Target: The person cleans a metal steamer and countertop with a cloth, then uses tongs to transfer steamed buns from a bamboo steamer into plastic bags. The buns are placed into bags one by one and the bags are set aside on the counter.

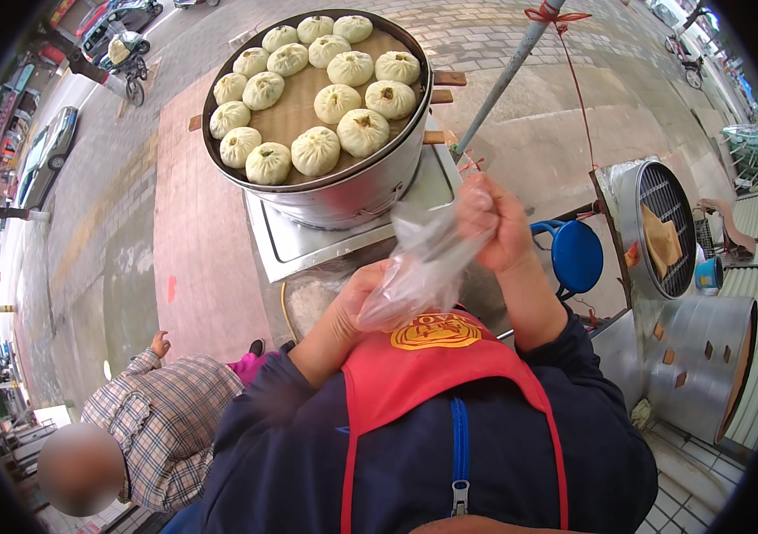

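Observation:
Between my two hands a clear plastic bag (416, 277) is stretched out in front of my chest. My left hand (362, 294) is on its lower end, partly covered by the film. With bent fingers my right hand (494, 223) grips the other end; the bag is blurred there. Just beyond stands a round metal steamer (352, 193) on a steel stovetop (305, 250). Several steamed buns (315, 150) with pleated tops lie on its brown liner cloth (289, 123). A bare patch of cloth shows amid the buns.
A grey metal pole (506, 77) with red string rises behind the steamer. To the right are a blue stool (576, 257), an upright steamer tray (666, 227) and a metal steamer drum (699, 367). A person in a plaid shirt (165, 420) stands close on my left.

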Demonstrator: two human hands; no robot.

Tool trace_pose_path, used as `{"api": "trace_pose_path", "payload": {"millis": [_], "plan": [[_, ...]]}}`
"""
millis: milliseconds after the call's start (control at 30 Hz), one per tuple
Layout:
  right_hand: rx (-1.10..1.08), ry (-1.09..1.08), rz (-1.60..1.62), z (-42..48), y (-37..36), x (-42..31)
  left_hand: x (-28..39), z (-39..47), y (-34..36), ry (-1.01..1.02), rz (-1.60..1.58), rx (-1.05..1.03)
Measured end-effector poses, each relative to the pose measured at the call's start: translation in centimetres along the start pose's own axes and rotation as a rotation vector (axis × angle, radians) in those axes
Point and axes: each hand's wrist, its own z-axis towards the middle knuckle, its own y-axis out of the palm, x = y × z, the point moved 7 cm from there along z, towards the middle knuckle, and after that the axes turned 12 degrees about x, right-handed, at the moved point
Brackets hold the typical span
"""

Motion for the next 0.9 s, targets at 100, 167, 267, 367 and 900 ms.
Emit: {"api": "trace_pose_path", "payload": {"millis": [100, 167, 267, 367, 900], "plan": [[0.103, -0.084, -0.077, -0.5, -2.8, -3.0, 0.9, -0.5, 0.0, 0.145, 0.140, -0.156], [0.354, -0.223, -0.248, -1.2, -4.7, -4.3, 2.4, -1.2, -0.5, 0.236, 0.142, -0.189], [0.152, -0.040, -0.298, -1.5, -4.5, -1.8, 5.1, -0.4, -1.7, 0.410, 0.078, 0.314], [0.507, -0.074, -0.416, -1.1, -6.8, 1.5, 7.9, 0.4, 3.7, 0.704, 0.255, 0.026], [0.282, 0.056, -0.605, 1.4, -5.9, 6.2, 9.7, -0.6, 4.9, 0.444, -0.155, -0.304]]}}
